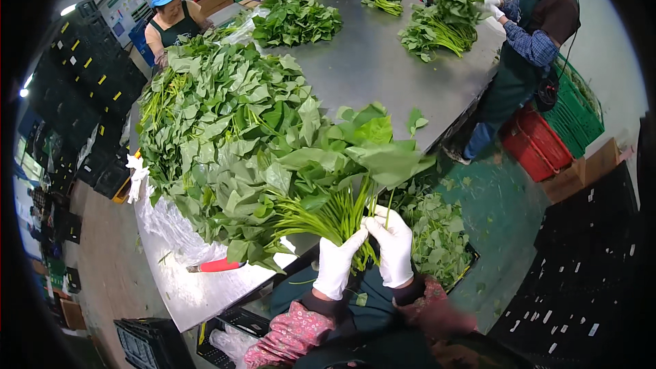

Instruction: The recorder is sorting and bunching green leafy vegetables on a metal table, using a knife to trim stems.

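A bunch of leafy greens (328, 213) with long, thin green stems is gripped in my white-gloved left hand (335, 268), its leaves pointing away from me over the table edge. Close against it, my right hand (395, 249), gloved too, has thumb and fingers pinched at the bunch's right side, around a leafy stem. Both hands nearly touch at the fingertips. Beyond them a large heap of loose greens (225, 106) covers the table's left part. On the bare metal to the left lies a red-handled tool (217, 266), its working end hard to make out.
Around the metal table (355, 61) stand several co-workers; one at right holds greens above a bundled pile (441, 33). A crate of greens (437, 236) sits below my right side. Red (536, 143) and green crates (577, 106) stand right, stacked black crates (85, 75) left.
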Motion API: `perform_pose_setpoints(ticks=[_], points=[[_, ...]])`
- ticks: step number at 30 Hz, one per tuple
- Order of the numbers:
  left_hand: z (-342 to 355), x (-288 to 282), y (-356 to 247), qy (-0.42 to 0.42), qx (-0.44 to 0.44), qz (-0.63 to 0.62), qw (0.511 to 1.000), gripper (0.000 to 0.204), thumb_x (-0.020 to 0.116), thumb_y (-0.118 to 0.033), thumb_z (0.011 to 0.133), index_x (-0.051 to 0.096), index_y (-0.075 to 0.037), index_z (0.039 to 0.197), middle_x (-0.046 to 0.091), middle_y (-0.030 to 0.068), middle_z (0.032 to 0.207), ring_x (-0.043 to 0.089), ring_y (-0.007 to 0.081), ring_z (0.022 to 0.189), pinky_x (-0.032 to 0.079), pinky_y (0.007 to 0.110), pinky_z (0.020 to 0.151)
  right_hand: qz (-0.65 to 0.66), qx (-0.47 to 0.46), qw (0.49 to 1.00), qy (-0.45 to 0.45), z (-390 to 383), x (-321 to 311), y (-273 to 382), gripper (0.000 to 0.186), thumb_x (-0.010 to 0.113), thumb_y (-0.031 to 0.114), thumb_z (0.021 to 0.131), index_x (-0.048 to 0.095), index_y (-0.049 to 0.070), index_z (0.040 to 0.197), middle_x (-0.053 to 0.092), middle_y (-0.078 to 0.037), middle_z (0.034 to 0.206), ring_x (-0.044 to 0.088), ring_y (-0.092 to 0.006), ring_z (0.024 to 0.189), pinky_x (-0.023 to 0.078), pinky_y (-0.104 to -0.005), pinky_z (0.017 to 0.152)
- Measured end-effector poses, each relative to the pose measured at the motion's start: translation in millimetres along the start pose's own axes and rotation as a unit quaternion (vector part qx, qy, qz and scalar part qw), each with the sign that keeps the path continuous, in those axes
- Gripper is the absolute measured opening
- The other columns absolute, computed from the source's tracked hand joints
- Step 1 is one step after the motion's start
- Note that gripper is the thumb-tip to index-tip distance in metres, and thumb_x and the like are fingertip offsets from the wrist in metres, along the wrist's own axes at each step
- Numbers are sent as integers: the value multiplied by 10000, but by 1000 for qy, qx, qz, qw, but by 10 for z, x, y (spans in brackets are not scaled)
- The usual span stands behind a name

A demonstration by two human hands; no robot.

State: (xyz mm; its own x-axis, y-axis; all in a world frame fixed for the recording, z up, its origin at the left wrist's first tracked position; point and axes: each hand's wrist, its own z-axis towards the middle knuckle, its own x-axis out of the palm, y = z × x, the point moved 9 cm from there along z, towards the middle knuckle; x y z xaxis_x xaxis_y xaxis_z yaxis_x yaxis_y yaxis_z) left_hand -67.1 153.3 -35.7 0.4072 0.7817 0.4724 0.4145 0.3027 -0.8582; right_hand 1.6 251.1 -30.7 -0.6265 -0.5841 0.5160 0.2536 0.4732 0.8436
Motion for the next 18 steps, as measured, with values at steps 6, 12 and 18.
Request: perform_pose_setpoints(ticks=[6, 12, 18], points=[[43, 110, -58, -42, 18, -44, 998, 315, 682, 33, 842, 613, 9, 1149, 674, 56, 992, 646, 158, 873, 518, 281, 788, 155, -33, 987, 28, 71, -86, 6, 368, 428, 126, 1040, 456, -81, 1344, 605, -50, 1035, 552, -123, 990, 432, -301, 941], [199, -151, -373, -119, 63, -58, 989, 268, 712, -28, 849, 596, -32, 1091, 645, 39, 910, 624, 143, 751, 523, 295, 665, 264, 124, 952, 92, -158, -177, 92, 323, 400, 209, 1062, 528, -1, 1271, 249, 81, 609, 290, -57, 516, 312, -246, 548], [274, -301, -644, -104, 67, -126, 984, 228, 702, -41, 876, 599, -24, 1078, 648, 46, 878, 651, 143, 746, 552, 262, 628, -310, 90, 939, -119, -348, -1923, 413, 326, 563, 254, 982, 617, 31, 1213, 512, 38, 621, 429, -83, 494, 340, -217, 485]])
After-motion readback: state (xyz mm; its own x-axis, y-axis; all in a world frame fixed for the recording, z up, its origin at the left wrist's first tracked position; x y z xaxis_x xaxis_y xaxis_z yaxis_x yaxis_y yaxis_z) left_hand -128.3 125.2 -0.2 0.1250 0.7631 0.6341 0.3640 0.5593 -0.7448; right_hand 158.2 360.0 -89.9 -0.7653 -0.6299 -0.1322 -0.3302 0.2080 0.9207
